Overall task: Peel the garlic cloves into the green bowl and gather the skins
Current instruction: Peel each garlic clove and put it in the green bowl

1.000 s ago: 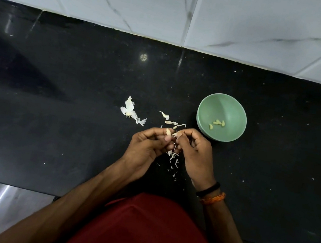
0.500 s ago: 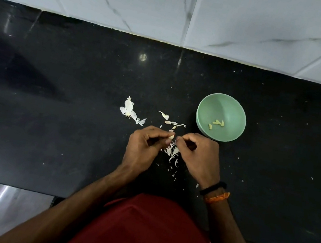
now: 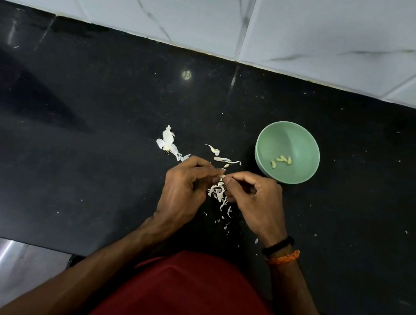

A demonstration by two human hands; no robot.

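Clove peeled over black worktop (image 3: 69, 136).
Left hand (image 3: 183, 191) and right hand (image 3: 254, 202) each pinched the clove (image 3: 221, 176) in fingertip grip, above skins (image 3: 219, 194); bowl (image 3: 290, 132) just right held peeled cloves (image 3: 282, 160).

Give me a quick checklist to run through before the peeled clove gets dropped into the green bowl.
1. Small pale garlic clove held between both hands: ok, left hand and right hand pinch it at the fingertips.
2. Clove fully skinned: cannot tell, the fingers cover most of it.
3. Round green bowl upright and close to the right hand: ok.
4. Room in the bowl: ok, only a few peeled cloves lie in it.
5. Papery white skins gathered: not ok, they lie scattered on the black stone counter under and beyond the hands.
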